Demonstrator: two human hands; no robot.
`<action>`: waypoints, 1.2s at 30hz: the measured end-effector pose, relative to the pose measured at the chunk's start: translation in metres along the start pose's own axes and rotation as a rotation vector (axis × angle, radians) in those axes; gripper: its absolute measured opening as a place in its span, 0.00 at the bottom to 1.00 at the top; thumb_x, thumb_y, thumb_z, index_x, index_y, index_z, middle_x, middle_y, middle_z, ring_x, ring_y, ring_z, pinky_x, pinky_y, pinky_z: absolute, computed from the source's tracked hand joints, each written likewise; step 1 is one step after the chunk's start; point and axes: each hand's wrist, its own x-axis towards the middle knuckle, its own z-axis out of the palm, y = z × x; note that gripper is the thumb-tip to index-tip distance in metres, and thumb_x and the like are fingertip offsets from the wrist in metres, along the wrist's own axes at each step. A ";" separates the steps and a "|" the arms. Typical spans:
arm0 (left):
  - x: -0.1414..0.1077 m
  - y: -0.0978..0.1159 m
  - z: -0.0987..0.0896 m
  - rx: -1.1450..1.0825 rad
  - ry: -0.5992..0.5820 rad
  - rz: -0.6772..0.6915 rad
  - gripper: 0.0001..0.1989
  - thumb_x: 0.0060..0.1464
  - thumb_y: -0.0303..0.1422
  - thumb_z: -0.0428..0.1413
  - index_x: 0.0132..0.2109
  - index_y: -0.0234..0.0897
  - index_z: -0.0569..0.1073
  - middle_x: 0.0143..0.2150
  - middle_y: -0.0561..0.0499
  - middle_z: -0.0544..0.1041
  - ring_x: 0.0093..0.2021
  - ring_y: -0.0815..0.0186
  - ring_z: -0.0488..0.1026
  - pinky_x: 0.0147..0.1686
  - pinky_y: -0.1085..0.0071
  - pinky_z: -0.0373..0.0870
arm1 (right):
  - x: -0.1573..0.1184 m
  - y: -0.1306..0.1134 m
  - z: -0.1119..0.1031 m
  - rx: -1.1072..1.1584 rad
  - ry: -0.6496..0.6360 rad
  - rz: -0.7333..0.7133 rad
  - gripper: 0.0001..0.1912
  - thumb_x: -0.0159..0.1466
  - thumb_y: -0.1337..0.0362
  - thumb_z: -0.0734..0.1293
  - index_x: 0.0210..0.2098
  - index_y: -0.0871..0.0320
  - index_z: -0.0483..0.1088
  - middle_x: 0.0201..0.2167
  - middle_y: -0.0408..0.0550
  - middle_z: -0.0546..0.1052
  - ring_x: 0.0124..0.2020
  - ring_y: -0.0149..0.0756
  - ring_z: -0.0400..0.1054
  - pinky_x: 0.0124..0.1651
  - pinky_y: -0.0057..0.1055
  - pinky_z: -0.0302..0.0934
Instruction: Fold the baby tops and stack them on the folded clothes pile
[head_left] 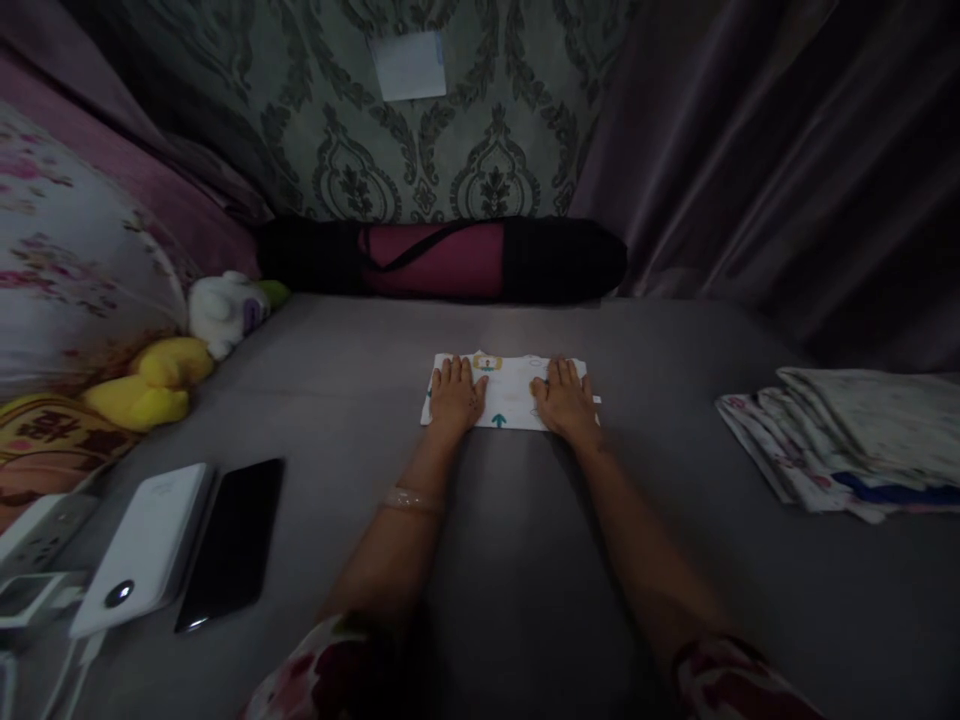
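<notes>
A white printed cloth, folded into a flat oblong, lies on the grey bed surface in front of me. Small coloured prints show on it, among them a green arrow near its front edge. Across its left end my left hand rests palm down with the fingers stretched out. My right hand lies the same way on the right end, fingers forward and thumb pointing inward. A small white tab sticks out past the cloth's right edge. Parts of the cloth are hidden under both hands.
Folded cloths are stacked at the right. On the left lie a black phone, a white power bank with a cable, a power strip and plush toys. A long black and pink bag lies along the back wall.
</notes>
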 end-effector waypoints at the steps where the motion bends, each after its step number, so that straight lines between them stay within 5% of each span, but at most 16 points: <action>1: 0.000 0.001 0.001 0.001 0.001 0.002 0.32 0.65 0.43 0.37 0.67 0.24 0.56 0.69 0.35 0.56 0.69 0.49 0.49 0.67 0.54 0.46 | -0.001 -0.002 0.000 0.003 -0.004 0.008 0.33 0.70 0.55 0.45 0.67 0.71 0.51 0.69 0.60 0.51 0.70 0.48 0.41 0.67 0.51 0.38; 6: -0.003 0.010 0.002 -0.015 0.087 0.088 0.30 0.66 0.42 0.36 0.67 0.26 0.57 0.69 0.37 0.56 0.70 0.51 0.47 0.68 0.54 0.42 | -0.005 -0.016 -0.001 0.020 0.114 -0.073 0.32 0.70 0.56 0.47 0.67 0.70 0.52 0.68 0.60 0.53 0.69 0.47 0.42 0.68 0.51 0.34; 11: -0.005 0.022 0.004 -0.045 -0.036 0.157 0.29 0.66 0.41 0.37 0.67 0.28 0.57 0.70 0.38 0.54 0.70 0.51 0.49 0.67 0.53 0.45 | -0.007 -0.029 0.001 0.026 -0.003 -0.132 0.30 0.70 0.58 0.48 0.67 0.69 0.52 0.69 0.57 0.52 0.70 0.44 0.43 0.68 0.47 0.36; 15: -0.004 0.024 0.001 -0.053 0.037 0.184 0.27 0.66 0.37 0.37 0.67 0.29 0.58 0.70 0.41 0.55 0.71 0.53 0.46 0.68 0.53 0.42 | -0.008 -0.033 -0.001 0.027 0.030 -0.203 0.30 0.70 0.60 0.48 0.67 0.69 0.51 0.69 0.56 0.51 0.70 0.43 0.40 0.69 0.46 0.33; 19: 0.000 0.021 -0.001 -0.070 -0.050 0.262 0.25 0.65 0.34 0.39 0.65 0.32 0.60 0.68 0.43 0.59 0.70 0.56 0.50 0.67 0.54 0.45 | -0.006 -0.035 -0.005 0.030 -0.071 -0.321 0.29 0.70 0.62 0.49 0.67 0.67 0.54 0.69 0.54 0.53 0.70 0.41 0.43 0.69 0.43 0.34; 24: 0.008 0.020 -0.004 -0.088 0.085 0.271 0.24 0.66 0.33 0.36 0.65 0.33 0.60 0.68 0.44 0.60 0.70 0.59 0.50 0.68 0.54 0.43 | 0.001 -0.036 -0.004 0.049 0.033 -0.333 0.28 0.70 0.63 0.48 0.67 0.66 0.53 0.69 0.52 0.54 0.70 0.40 0.42 0.69 0.43 0.31; 29: 0.014 0.019 -0.001 -0.062 -0.075 0.254 0.25 0.66 0.36 0.36 0.66 0.33 0.60 0.68 0.45 0.59 0.69 0.57 0.51 0.67 0.53 0.46 | 0.008 -0.034 0.000 0.053 -0.059 -0.333 0.29 0.70 0.60 0.47 0.67 0.68 0.53 0.68 0.54 0.55 0.69 0.43 0.44 0.69 0.45 0.35; 36: 0.017 0.009 0.002 -0.003 -0.001 0.129 0.29 0.67 0.41 0.34 0.67 0.30 0.57 0.68 0.42 0.59 0.69 0.56 0.52 0.67 0.54 0.46 | 0.012 -0.022 0.000 0.058 -0.010 -0.192 0.31 0.71 0.57 0.46 0.67 0.70 0.52 0.69 0.57 0.53 0.70 0.44 0.41 0.69 0.44 0.34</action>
